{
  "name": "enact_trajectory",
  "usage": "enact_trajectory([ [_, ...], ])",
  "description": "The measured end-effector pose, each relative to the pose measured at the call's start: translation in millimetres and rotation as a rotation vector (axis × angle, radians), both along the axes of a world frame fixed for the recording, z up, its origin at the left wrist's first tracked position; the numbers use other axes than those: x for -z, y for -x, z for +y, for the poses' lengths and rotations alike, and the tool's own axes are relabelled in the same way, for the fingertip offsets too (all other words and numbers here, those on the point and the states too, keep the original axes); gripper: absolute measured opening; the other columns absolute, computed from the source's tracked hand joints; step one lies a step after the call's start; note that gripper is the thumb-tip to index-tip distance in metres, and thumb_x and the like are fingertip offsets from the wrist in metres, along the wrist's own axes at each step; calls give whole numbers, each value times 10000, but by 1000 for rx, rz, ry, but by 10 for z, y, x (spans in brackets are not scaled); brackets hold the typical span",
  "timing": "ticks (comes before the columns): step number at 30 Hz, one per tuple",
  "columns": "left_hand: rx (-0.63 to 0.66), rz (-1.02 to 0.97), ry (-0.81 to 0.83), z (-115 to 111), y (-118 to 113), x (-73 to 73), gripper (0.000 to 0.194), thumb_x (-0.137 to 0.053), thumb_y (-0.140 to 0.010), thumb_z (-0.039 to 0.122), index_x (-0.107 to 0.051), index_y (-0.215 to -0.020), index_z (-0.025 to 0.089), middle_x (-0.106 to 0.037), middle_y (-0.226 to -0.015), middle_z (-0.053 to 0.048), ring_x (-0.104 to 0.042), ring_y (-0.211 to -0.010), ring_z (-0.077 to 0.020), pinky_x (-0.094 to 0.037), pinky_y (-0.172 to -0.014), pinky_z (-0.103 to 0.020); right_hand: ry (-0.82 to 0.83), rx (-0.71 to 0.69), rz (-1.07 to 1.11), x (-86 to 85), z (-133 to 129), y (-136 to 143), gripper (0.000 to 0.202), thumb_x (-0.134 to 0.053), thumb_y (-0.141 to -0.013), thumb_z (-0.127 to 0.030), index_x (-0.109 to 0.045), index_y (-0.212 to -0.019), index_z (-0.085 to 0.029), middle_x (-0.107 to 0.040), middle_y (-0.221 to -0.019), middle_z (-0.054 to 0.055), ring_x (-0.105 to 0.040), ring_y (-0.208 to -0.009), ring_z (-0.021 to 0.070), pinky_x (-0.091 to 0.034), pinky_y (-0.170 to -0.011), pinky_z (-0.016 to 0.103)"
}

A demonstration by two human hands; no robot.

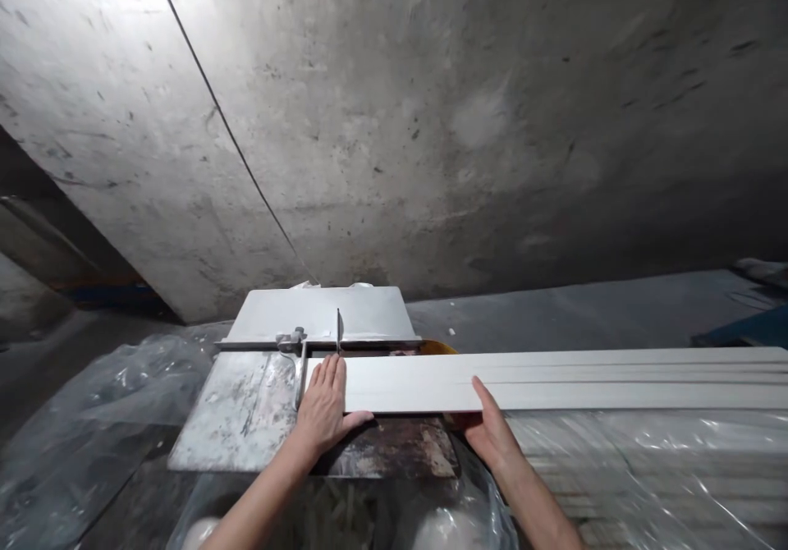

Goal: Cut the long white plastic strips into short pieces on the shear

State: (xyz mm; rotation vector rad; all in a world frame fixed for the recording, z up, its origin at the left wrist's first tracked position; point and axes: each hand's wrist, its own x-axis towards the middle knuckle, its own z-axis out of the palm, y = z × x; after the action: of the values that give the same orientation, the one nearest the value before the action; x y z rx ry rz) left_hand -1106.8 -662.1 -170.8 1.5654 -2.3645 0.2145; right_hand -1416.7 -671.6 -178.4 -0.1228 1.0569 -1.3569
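On the surface (231, 419), a long white board (572, 378), left end beside a metal stop (301, 378), far edge near a thin upright blade (338, 328); toward the right, reaching well past the surface, above a plastic-wrapped stack (634, 476). Hands apart from each other: left hand (326, 398) laid flat over the left end, fingers straight and near the blade, thumb spread along the near edge; right hand (489, 427) clamped on the near edge, thumb above, fingers seemingly below.

By judgement, rather light for such length, stiff across the width, but likely to sag in the long overhanging part; smooth on the face, so perhaps slippery under a flat palm; at the corners, probably easy to chip. Better to grip by the near edge and to support farther right, with fingers well away from the blade.

Hidden: part of the left end, and the right fingers beneath. Impossible to tell: any contact with blade or stack. Right end at the border of view, possibly cut off.
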Motion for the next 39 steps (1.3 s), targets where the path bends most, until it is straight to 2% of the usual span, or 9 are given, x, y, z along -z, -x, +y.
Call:
enact_trajectory([
  [4,5,15,-29,28,11,-63,1021,-349,-783,848,-330,-1405,38,-396,-1423,-266,-347,-1352,-386,-327,-1088,-520,-149,-552,555,5,229,232,513,-540,-795,-677,-618,-645,-193,-612,-545,58,-622,-565,212,-534,-550,310],
  [6,3,29,-40,43,79,-68,1025,-338,-781,854,-322,-1412,46,-388,-1431,-263,-344,-1356,-380,-326,-1090,-522,-67,-715,973,-50,325,315,605,-527,-742,-752,-509,-472,-211,-521,-442,50,-590,-538,221,-523,-558,322],
  [10,6,77,-52,-25,365,-27,1095,-336,-737,886,-338,-1398,13,-377,-1437,-268,-331,-1363,-368,-299,-1120,-495,302,-592,1414,-266,162,172,508,-474,-811,-691,-569,-602,-238,-629,-624,29,-598,-668,218,-517,-710,326],
  [14,8,117,-54,-210,617,5,1124,-350,-717,896,-333,-1396,1,-379,-1431,-265,-329,-1359,-361,-302,-1120,-475,776,-572,1588,-336,-389,-258,363,-436,-893,-524,-647,-990,-246,-617,-1211,86,-536,-1155,251,-398,-1021,389],
  [18,13,146,-43,-330,693,-22,1090,-382,-727,884,-348,-1382,14,-403,-1393,-246,-359,-1319,-368,-302,-1108,-481,903,-715,1829,-243,-776,-534,397,-437,-895,-440,-628,-1157,-211,-534,-1332,146,-435,-1280,299,-266,-1096,536],
  [22,-12,154,-46,-362,728,-32,1026,-424,-749,848,-372,-1353,20,-441,-1328,-237,-395,-1269,-367,-311,-1088,-485,929,-867,1918,-245,-843,-558,446,-488,-866,-436,-601,-1232,-208,-555,-1296,140,-480,-1223,292,-246,-1099,533],
  [29,14,170,-96,-377,711,-126,1008,-520,-699,833,-398,-1333,59,-457,-1331,-216,-417,-1238,-354,-317,-1084,-485,858,-1175,1884,-393,-876,-490,805,-660,-705,-583,-480,-1385,-193,-418,-1432,188,-346,-1334,350,-170,-1120,565],
  [34,58,164,-108,-153,653,-218,1127,-353,-725,894,-278,-1440,26,-273,-1504,-240,-185,-1421,-363,-203,-1157,-516,841,-1246,1916,-399,-916,-510,828,-613,-735,-653,-479,-1383,-155,-409,-1424,228,-331,-1342,372,-200,-1101,580],
  [39,13,162,-159,-2,668,-133,1189,-305,-721,906,-188,-1482,-1,-168,-1531,-261,-91,-1441,-376,-207,-1154,-545,922,-1187,1911,-275,-950,-492,829,-615,-719,-680,-505,-1355,-161,-446,-1392,235,-349,-1323,387,-233,-1077,595],
])
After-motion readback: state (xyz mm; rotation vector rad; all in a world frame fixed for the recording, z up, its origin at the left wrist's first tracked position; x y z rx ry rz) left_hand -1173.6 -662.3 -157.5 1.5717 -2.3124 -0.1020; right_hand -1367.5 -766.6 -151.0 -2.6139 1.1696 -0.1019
